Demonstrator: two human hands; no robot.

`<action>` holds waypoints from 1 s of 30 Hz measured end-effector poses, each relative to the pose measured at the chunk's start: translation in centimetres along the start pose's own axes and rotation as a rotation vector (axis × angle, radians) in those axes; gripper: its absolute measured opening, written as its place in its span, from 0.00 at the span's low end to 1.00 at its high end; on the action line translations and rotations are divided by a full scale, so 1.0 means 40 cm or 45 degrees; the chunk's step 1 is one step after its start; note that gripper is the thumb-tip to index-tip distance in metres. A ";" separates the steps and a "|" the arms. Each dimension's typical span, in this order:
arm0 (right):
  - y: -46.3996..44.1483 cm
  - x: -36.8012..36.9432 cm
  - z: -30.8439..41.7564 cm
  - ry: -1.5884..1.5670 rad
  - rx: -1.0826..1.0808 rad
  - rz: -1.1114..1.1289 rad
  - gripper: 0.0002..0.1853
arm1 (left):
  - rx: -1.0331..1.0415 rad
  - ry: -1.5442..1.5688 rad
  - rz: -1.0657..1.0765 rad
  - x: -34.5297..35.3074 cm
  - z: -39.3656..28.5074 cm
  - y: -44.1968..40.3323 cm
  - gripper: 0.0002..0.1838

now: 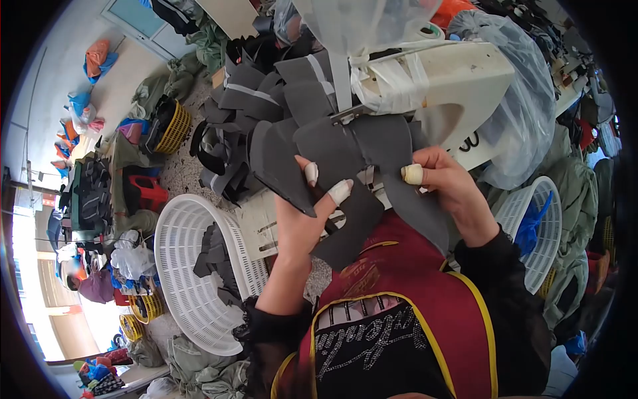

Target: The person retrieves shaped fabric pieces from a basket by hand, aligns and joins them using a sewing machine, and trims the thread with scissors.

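My left hand (299, 219) has white tape on two fingers. Its fingers are closed on a dark grey fabric piece (325, 146), at the near edge below the machine's metal foot (349, 114). My right hand (455, 189), with a taped thumb, pinches the edge of another dark grey fabric piece (415, 209) that hangs down toward my lap. Both pieces meet under the cream sewing machine (465, 76), whose head is wrapped in white tape and plastic. One more grey flap (355, 229) hangs between my hands. What lies beneath the fabric is hidden.
A heap of grey pieces with light stripes (249, 100) lies beyond the machine bed. White plastic baskets stand on the left (193, 292), holding grey pieces, and on the right (515, 219), holding something blue. Clear plastic sheeting (525, 100) drapes beside the machine.
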State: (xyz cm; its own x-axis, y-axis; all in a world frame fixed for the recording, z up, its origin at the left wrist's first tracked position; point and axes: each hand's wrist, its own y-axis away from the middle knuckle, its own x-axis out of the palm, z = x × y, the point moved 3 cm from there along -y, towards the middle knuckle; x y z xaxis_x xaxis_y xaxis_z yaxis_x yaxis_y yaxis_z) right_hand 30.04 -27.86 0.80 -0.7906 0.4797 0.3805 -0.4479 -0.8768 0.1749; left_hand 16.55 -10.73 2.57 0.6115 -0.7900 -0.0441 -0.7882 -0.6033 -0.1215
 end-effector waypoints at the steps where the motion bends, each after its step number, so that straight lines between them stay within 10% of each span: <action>1: -0.008 -0.006 0.002 0.010 0.003 -0.006 0.09 | -0.013 0.019 0.004 -0.001 -0.001 -0.008 0.21; 8: -0.123 -0.031 0.029 0.036 -0.108 -0.132 0.10 | -0.140 0.218 -0.037 -0.003 0.005 -0.111 0.17; 11: -0.123 -0.061 0.039 0.778 -0.326 -0.406 0.11 | 0.028 0.167 -0.253 -0.037 -0.012 -0.097 0.14; 12: -0.091 -0.051 0.059 1.414 -0.592 -0.659 0.10 | 0.076 0.029 -0.264 -0.074 -0.027 -0.079 0.14; 15: 0.040 0.051 0.127 1.709 -1.312 -0.916 0.11 | 0.197 -0.071 -0.342 -0.128 -0.100 0.018 0.12; 21: 0.024 0.227 0.071 0.439 -0.832 0.102 0.27 | -0.135 0.213 0.365 -0.006 -0.094 0.133 0.13; 22: 0.039 0.235 0.057 -0.029 -0.426 0.286 0.27 | -0.242 0.205 0.517 -0.006 -0.055 0.130 0.11; 30: 0.024 0.227 0.036 0.138 -0.538 0.041 0.23 | -0.362 0.483 0.421 0.017 -0.060 0.142 0.17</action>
State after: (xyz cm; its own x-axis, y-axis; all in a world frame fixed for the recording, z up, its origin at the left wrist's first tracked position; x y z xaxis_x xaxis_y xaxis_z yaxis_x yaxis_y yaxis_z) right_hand 23.05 -24.39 5.73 -0.8361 0.4727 0.2784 -0.5361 -0.8119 -0.2311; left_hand 12.34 -14.97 4.22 0.3029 -0.8938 0.3307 -0.9530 -0.2815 0.1121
